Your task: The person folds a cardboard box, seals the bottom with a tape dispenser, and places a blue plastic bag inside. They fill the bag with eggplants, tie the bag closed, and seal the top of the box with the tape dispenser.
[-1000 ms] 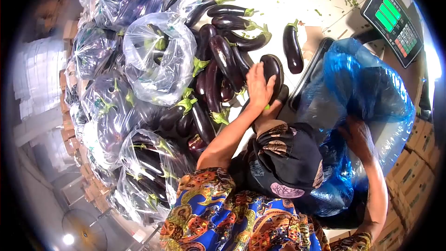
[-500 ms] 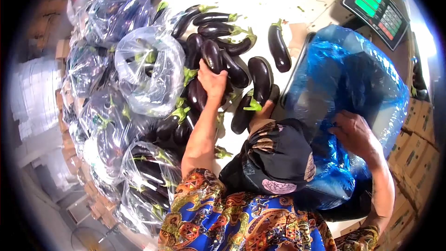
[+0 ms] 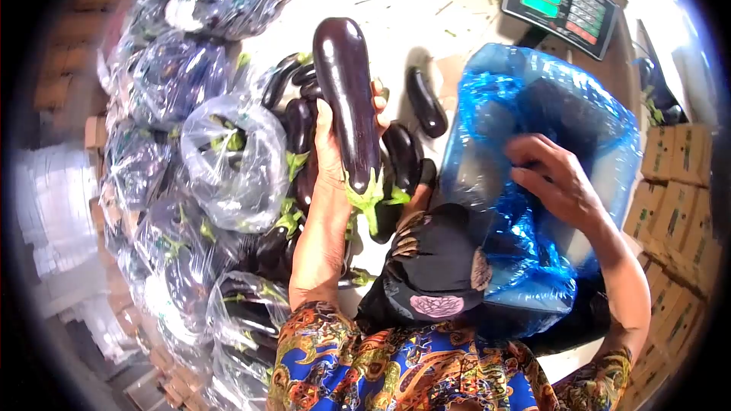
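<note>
My left hand (image 3: 330, 144) is closed around a large glossy eggplant (image 3: 344, 84), raised above the others with its green stem end toward me. Its fingertips show along the right side. More dark eggplants (image 3: 301, 125) lie behind and beside that hand on the white surface. My right hand (image 3: 560, 179) hovers over a blue plastic bag (image 3: 502, 99), fingers bent and parted, with nothing visible in them. The bag lines an open container whose dark inside is partly visible.
Clear plastic bags of eggplants (image 3: 179, 68) are piled at the left, with an open clear bag (image 3: 228, 205) beside them. A digital scale display (image 3: 560, 4) stands at the back right. Cardboard boxes (image 3: 670, 198) are stacked at right. Black fabric with a pink patch (image 3: 434, 259) is in front of me.
My left hand has lifted the eggplant from the pile and turned it upright in view. My right hand has moved up and left over the blue bag. The view has shifted slightly.
</note>
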Demonstrator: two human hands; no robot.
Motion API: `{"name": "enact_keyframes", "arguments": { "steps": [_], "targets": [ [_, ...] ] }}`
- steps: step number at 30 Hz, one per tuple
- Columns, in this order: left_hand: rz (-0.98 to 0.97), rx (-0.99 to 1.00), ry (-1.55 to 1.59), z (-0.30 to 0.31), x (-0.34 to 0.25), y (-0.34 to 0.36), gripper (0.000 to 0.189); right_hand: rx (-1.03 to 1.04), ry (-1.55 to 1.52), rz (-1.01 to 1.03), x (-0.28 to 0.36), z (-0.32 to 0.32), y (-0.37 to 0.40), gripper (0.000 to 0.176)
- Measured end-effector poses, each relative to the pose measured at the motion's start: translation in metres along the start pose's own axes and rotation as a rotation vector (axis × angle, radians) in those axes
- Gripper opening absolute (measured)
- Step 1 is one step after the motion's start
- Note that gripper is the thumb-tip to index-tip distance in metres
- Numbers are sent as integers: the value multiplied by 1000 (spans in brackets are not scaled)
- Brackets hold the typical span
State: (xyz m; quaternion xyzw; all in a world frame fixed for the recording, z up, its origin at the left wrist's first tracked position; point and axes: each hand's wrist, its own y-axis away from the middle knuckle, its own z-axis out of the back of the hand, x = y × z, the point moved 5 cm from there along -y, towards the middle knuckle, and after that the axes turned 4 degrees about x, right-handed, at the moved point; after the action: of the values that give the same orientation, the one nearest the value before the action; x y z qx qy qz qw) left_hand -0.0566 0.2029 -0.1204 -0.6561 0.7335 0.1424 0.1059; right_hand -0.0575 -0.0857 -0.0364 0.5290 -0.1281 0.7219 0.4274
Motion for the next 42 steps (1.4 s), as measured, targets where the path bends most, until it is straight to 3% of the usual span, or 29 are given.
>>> {"name": "enact_keyframes", "arguments": {
  "steps": [1, 3, 5, 6, 7, 8, 11, 13, 15, 16, 17, 19, 21, 23, 27, 30, 32, 35, 37, 38, 40, 41, 42],
  "targets": [
    [59, 66, 39, -9, 9, -12, 77, -70, 24, 77, 8, -1, -3, 36],
    [54, 46, -49, -50, 36, -29, 74, -150, -328, 3, 16, -3, -9, 54],
    [56, 50, -318, -92, 67, -39, 72, -246, -536, 5, 30, -1, -19, 67],
    [163, 42, -500, -111, 85, -44, 66, -207, -822, 18, 45, -2, -21, 63],
    [263, 40, -682, -123, 98, -51, 59, -249, -897, -7, 51, 1, -17, 57],
    [137, 247, -898, -136, 102, -63, 57, -271, -933, -3, 48, 6, -10, 52],
    [-447, 490, -1529, -160, 95, -61, 59, -458, -802, -118, 22, 28, 31, 51],
    [-406, 265, -1505, -125, 81, -70, 67, -576, -806, -277, 10, 42, 63, 59],
    [-292, 12, -1515, -76, 75, -74, 68, -627, -594, -447, 7, 60, 97, 57],
    [-187, 11, -1505, -56, 81, -70, 62, -609, -572, -401, 20, 58, 102, 60],
    [-83, 9, -1493, -36, 87, -63, 57, -621, -588, -536, 27, 52, 112, 68],
    [327, 40, -1351, 10, 109, -55, 42, -584, -335, -804, 17, 36, 126, 88],
    [308, -111, -1057, 28, 122, -44, 12, -239, -396, -766, -1, 13, 107, 90],
    [302, -157, -925, 29, 120, -43, 11, -191, -288, -781, -36, -2, 97, 85],
    [202, -177, -898, 54, 126, -43, 16, -425, -401, -666, -59, -9, 51, 74],
    [254, -62, -889, 89, 141, -37, 8, -453, -160, -646, -124, -37, 30, 76],
    [290, -101, -913, 93, 146, -35, 8, -471, 2, -632, -171, -58, 20, 78],
    [289, -139, -845, 73, 148, -31, 12, -560, -95, -568, -188, -85, 2, 80],
    [234, -176, -796, 55, 150, -32, 9, -292, -67, -773, -182, -84, -3, 78],
    [252, -150, -838, 63, 150, -33, 10, -293, -7, -738, -212, -94, -2, 74],
    [288, -242, -776, 62, 143, -35, 10, -327, -231, -593, -217, -100, 0, 63],
    [312, -289, -743, 63, 141, -32, 11, -358, -510, -481, -215, -107, 11, 56],
    [319, -227, -601, 62, 135, -31, 16, -379, -599, -406, -212, -106, 16, 53]
  ]
}}
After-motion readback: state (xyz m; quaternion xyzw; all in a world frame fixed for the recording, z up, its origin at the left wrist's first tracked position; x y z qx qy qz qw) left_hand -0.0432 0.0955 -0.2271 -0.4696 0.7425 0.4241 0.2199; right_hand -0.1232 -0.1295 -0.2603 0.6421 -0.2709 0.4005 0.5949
